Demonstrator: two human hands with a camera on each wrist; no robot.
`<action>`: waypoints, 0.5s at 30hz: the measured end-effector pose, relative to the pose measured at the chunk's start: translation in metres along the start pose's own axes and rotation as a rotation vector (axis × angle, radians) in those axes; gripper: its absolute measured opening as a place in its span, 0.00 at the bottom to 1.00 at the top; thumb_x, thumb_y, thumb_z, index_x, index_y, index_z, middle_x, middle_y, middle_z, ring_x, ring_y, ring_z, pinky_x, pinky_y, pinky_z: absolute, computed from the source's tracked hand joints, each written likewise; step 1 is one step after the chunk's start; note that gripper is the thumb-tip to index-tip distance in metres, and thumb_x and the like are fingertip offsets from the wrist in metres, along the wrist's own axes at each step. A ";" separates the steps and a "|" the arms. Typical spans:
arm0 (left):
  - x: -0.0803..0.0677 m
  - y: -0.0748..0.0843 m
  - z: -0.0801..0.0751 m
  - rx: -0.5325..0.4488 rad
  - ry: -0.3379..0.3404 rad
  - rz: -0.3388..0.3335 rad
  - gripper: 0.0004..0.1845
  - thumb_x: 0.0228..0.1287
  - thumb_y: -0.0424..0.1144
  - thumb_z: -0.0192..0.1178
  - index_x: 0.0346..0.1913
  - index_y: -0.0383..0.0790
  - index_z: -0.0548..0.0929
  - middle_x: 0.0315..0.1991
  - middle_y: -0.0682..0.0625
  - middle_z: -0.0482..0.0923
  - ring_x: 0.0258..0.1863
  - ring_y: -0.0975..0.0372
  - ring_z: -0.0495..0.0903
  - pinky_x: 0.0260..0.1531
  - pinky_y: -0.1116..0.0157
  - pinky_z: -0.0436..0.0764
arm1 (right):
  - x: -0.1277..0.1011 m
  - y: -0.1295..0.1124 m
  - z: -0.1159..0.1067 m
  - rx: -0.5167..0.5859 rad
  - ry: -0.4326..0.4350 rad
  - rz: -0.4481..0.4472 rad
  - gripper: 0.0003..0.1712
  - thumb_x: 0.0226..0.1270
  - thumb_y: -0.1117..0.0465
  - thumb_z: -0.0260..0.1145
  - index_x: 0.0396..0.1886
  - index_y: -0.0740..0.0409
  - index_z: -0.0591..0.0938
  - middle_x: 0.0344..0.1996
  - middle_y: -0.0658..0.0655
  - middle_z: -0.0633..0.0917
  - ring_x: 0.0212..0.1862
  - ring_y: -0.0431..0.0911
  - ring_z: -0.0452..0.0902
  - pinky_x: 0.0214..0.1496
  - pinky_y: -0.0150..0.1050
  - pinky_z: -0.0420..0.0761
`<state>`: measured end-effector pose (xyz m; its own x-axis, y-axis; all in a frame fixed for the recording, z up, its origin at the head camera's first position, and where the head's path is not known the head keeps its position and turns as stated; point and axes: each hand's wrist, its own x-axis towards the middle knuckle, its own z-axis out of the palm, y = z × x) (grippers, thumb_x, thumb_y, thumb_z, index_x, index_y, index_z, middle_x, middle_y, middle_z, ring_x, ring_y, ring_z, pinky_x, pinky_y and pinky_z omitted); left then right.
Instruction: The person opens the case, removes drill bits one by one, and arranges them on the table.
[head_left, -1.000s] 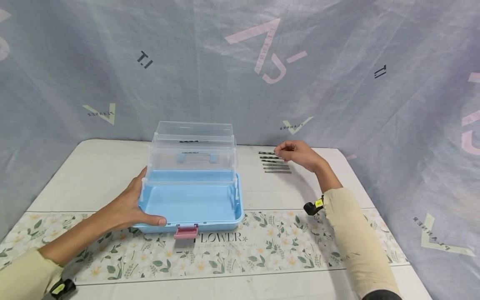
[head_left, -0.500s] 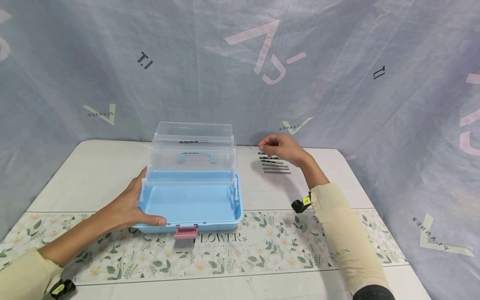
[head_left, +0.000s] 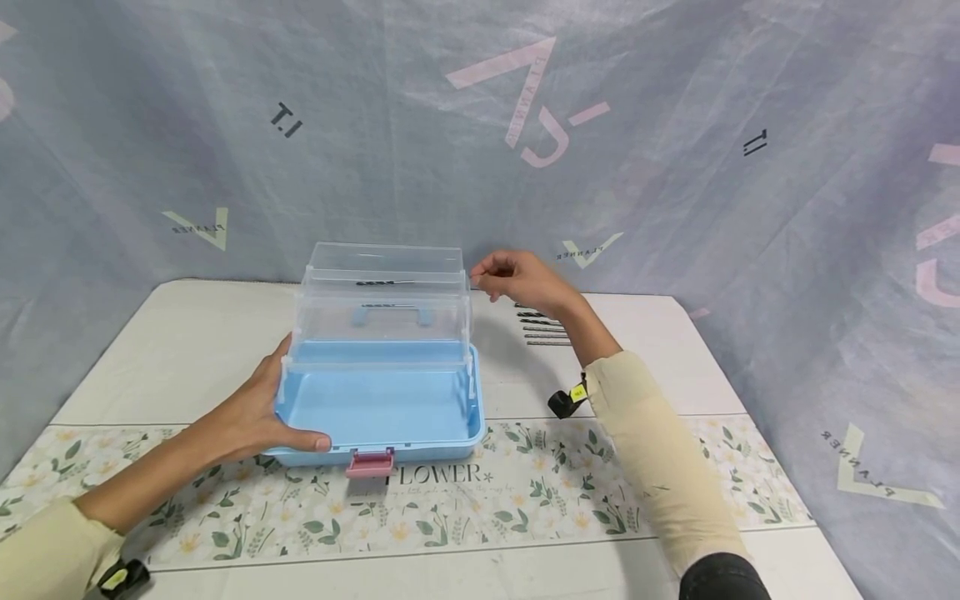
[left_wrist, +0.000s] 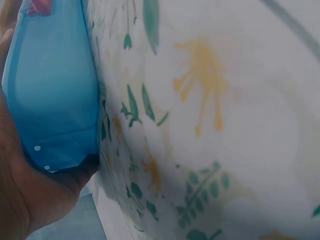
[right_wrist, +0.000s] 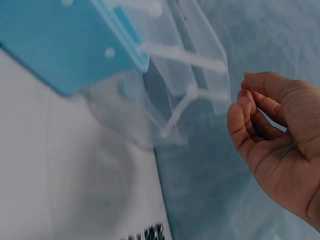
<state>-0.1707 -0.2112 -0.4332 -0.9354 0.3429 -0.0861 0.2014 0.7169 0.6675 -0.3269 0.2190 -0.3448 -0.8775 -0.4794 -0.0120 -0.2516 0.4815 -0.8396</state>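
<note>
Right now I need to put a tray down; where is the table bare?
Bare: left of the blue box, and behind the drill bits toward the right edge. Crowded: between the box and bits, under the right hand.

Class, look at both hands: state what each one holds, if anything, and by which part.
The left hand grips the blue box at its front left corner, thumb over the rim. The right hand has curled fingers beside the clear trays; whether it pinches a drill bit cannot be told.

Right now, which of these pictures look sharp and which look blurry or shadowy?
Head view: sharp, evenly lit, with a soft shadow under the right hand. Left wrist view: very close, so the blue box and floral cloth look soft. Right wrist view: clear trays smeared, drill bits blurred.
</note>
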 end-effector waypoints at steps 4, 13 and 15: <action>0.000 0.000 0.000 0.001 0.004 0.003 0.92 0.49 0.58 0.91 0.92 0.46 0.20 0.88 0.17 0.40 0.81 0.17 0.58 0.66 0.17 0.73 | 0.007 -0.013 0.009 0.038 -0.002 -0.036 0.14 0.87 0.55 0.69 0.60 0.56 0.89 0.49 0.57 0.89 0.46 0.55 0.85 0.53 0.43 0.84; 0.002 -0.001 0.001 -0.028 0.028 0.035 0.92 0.47 0.55 0.92 0.93 0.52 0.22 0.88 0.19 0.44 0.82 0.20 0.60 0.67 0.16 0.71 | 0.022 -0.034 0.029 0.062 -0.008 -0.117 0.14 0.86 0.57 0.70 0.60 0.60 0.89 0.47 0.63 0.89 0.44 0.57 0.84 0.53 0.46 0.85; 0.002 -0.001 0.002 -0.032 0.027 0.039 0.92 0.46 0.55 0.93 0.93 0.53 0.22 0.88 0.19 0.44 0.82 0.19 0.60 0.66 0.16 0.71 | 0.027 -0.036 0.034 0.061 -0.021 -0.135 0.15 0.86 0.58 0.70 0.61 0.63 0.89 0.48 0.64 0.89 0.43 0.55 0.84 0.52 0.49 0.85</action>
<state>-0.1724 -0.2105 -0.4356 -0.9346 0.3535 -0.0394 0.2292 0.6832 0.6933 -0.3273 0.1639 -0.3337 -0.8284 -0.5525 0.0926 -0.3409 0.3660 -0.8659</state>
